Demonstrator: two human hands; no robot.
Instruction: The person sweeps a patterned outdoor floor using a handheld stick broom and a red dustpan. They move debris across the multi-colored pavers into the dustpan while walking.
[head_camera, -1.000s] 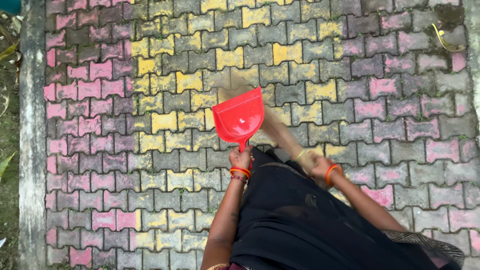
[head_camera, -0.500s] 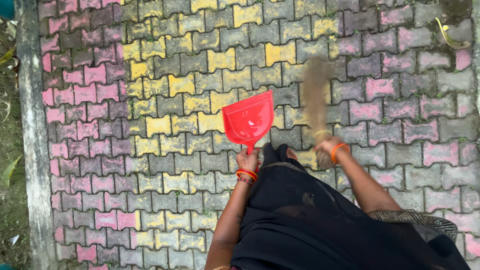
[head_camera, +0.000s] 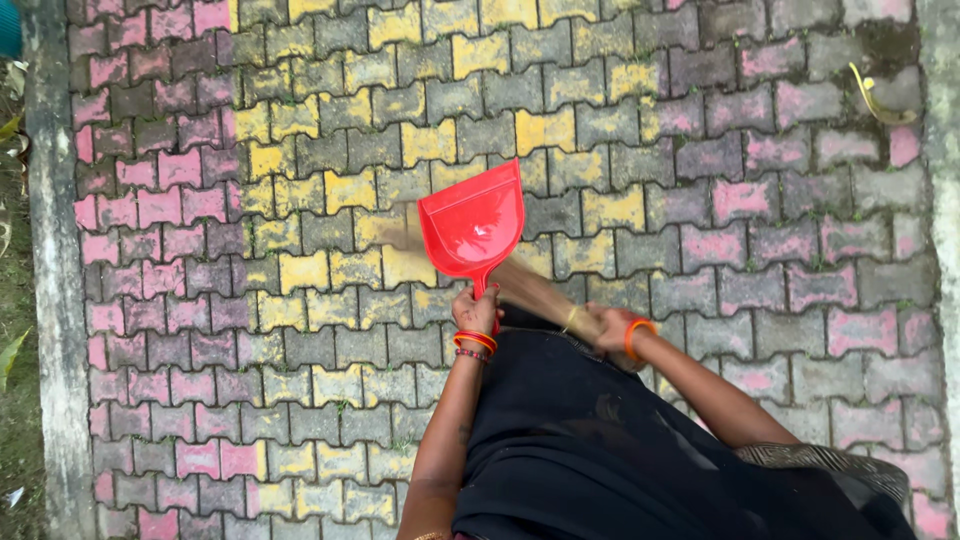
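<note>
My left hand (head_camera: 476, 312) grips the handle of a red plastic dustpan (head_camera: 472, 226), which is held above the paving with its mouth pointing away from me. My right hand (head_camera: 607, 328) holds a short straw broom (head_camera: 527, 287) by its bound end. The broom is blurred by motion and its bristles pass behind and to the left of the dustpan. Orange and red bangles ring both wrists. My black garment (head_camera: 600, 440) fills the lower middle of the view.
Interlocking paving bricks (head_camera: 300, 330) in pink, yellow and grey cover the ground. A concrete kerb (head_camera: 48, 300) runs along the left, with grass beyond it. Another kerb (head_camera: 942, 150) lines the right edge. A dry curled leaf (head_camera: 878, 100) lies at the top right.
The broom has swung from the right of the dustpan across to its left, behind it. The dustpan has shifted slightly left and up.
</note>
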